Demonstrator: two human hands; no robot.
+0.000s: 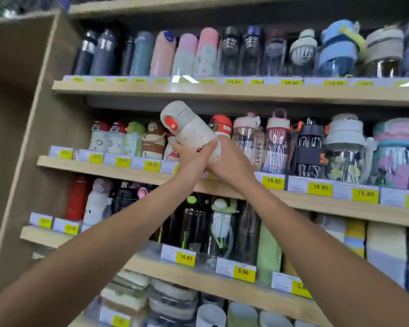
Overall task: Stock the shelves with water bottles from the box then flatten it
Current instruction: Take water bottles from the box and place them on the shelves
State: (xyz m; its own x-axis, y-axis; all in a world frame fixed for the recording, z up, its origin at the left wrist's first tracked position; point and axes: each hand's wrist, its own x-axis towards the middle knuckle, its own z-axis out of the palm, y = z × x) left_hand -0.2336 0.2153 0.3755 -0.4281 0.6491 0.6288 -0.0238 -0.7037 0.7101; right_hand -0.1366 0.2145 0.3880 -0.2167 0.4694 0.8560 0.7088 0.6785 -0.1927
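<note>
1. Both arms reach up and forward, bare forearms converging in the centre of the view.
2. Left hand [191,159] wraps the lower body of a white bottle [189,127] from the left, fingers curled round it.
3. Right hand [229,162] clamps the bottle's base end from the right, back of the hand toward the camera. The two hands touch each other.
4. The white bottle is off the shelf, in the air, tilted with its lid up and to the left. There is a red-orange button on the lid. It sits in front of the second shelf [293,198], just beside a red-capped bottle [221,125] standing there.
5. Counts: one bottle in the hands, two hands on it, four stocked rows visible.
6. The top row [222,90] holds tall flasks and clear bottles. Motion blur stops an exact count.
7. The second row holds small cartoon-print bottles on the left and clear sport bottles on the right.
8. The third shelf [206,278] holds a red flask, dark bottles and folded cloths at the right.
9. The bottom row holds stacked lidded containers and cups, partly cut off.
10. The shelves are light wood with yellow price tags [273,181] along the front edges. A brown side panel [28,114] closes the unit on the left. The setting is a shop aisle.
</note>
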